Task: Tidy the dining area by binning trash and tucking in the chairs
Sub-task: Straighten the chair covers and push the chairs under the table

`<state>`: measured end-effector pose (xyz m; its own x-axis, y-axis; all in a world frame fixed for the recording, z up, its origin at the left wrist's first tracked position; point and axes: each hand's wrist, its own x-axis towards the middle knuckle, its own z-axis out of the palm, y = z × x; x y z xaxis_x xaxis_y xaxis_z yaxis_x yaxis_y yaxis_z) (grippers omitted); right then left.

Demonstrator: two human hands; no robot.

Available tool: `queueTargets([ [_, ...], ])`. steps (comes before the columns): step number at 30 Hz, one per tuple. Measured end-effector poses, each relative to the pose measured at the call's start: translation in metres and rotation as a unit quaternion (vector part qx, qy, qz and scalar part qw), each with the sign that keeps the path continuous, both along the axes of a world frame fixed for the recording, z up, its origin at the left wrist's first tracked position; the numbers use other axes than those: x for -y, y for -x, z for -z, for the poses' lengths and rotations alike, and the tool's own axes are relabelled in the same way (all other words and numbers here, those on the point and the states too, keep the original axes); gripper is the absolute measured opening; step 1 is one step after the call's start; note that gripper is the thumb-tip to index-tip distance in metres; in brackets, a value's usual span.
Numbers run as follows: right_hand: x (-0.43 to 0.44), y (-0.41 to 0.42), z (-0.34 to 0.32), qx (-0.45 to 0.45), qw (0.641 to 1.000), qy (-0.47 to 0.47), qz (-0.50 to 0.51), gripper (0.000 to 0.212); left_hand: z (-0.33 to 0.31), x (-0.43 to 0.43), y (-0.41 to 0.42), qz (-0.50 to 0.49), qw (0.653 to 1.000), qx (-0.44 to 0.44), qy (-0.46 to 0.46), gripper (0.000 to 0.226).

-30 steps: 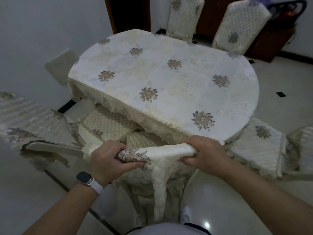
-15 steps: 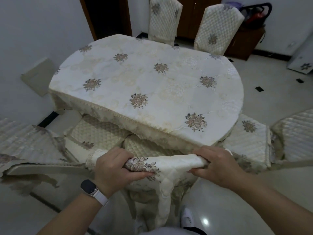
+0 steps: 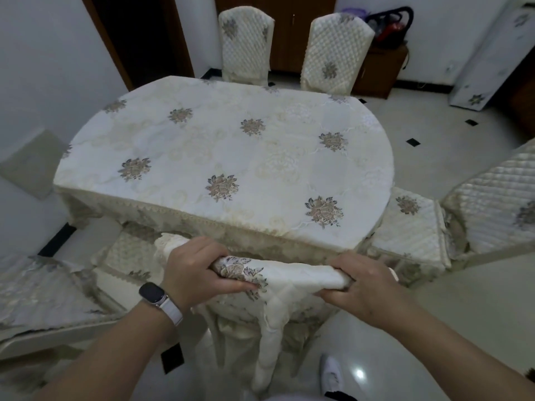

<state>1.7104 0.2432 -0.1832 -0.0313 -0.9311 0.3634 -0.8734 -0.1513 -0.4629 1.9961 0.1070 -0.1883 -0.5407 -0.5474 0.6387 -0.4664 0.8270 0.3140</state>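
A chair in a cream quilted cover stands right in front of me, its backrest top (image 3: 292, 274) close against the near edge of the dining table (image 3: 225, 157). My left hand (image 3: 194, 270), with a watch on its wrist, grips the left end of the backrest top. At the right end my right hand (image 3: 362, 282) grips the same rail. The chair's seat is hidden under the tablecloth's lace hem. No trash shows on the flowered tablecloth.
A second chair (image 3: 43, 293) stands out from the table at the left, a third (image 3: 489, 204) at the right. Two more chairs (image 3: 246, 44) (image 3: 333, 50) stand at the far side. A dark cabinet (image 3: 379, 68) with bags sits at the back right.
The chair I hold has slid forward toward the table, and its seat has gone under the cloth's hem. Both hands kept their grip. My view has tilted up, showing more of the room.
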Motion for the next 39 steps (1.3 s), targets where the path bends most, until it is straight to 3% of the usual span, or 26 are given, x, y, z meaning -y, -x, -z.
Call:
queueTargets([
  [9, 0.017, -0.026, 0.013, 0.020, 0.997, 0.015, 0.074, 0.044, -0.005, 0.049, -0.011, 0.044, 0.999, 0.027, -0.007, 0.071],
  [22, 0.057, -0.050, 0.017, 0.010, 0.995, 0.026, 0.096, 0.042, -0.004, 0.078, -0.034, -0.028, 0.995, 0.049, -0.085, 0.069],
  [39, 0.087, -0.137, 0.028, 0.007, 0.980, -0.020, 0.199, 0.045, 0.008, 0.154, -0.085, 0.051, 0.991, 0.077, -0.100, 0.072],
])
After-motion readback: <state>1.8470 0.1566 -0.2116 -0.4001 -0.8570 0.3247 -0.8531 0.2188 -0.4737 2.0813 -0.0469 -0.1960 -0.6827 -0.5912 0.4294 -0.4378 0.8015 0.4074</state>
